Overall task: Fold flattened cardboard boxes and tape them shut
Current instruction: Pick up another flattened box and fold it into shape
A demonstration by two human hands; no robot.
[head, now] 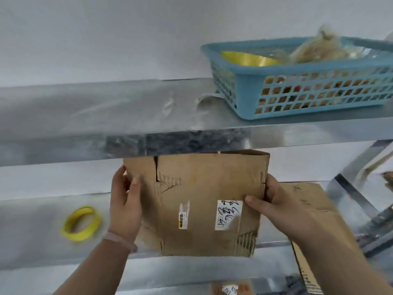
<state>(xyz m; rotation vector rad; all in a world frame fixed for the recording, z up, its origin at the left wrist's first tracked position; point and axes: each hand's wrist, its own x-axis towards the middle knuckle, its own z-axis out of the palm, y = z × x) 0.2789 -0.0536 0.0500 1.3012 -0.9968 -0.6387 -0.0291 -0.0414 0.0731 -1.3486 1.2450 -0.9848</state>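
A worn brown cardboard box (200, 201), flattened, with two white labels on its face, is held upright between the two metal shelves. My left hand (125, 201) grips its left edge, thumb on the front. My right hand (274, 203) grips its right edge, thumb lying across the face next to the handwritten label. A roll of yellow tape (81, 223) lies on the lower shelf, left of my left hand. A second flattened cardboard box (314, 211) lies on the lower shelf behind my right hand.
The upper metal shelf (106, 116) carries a blue plastic basket (297, 90) holding a yellow tape roll (246, 58) and plastic bags. The lower metal shelf (32, 226) runs beneath the box. More cardboard (231, 288) shows at the bottom edge. A white wall stands behind.
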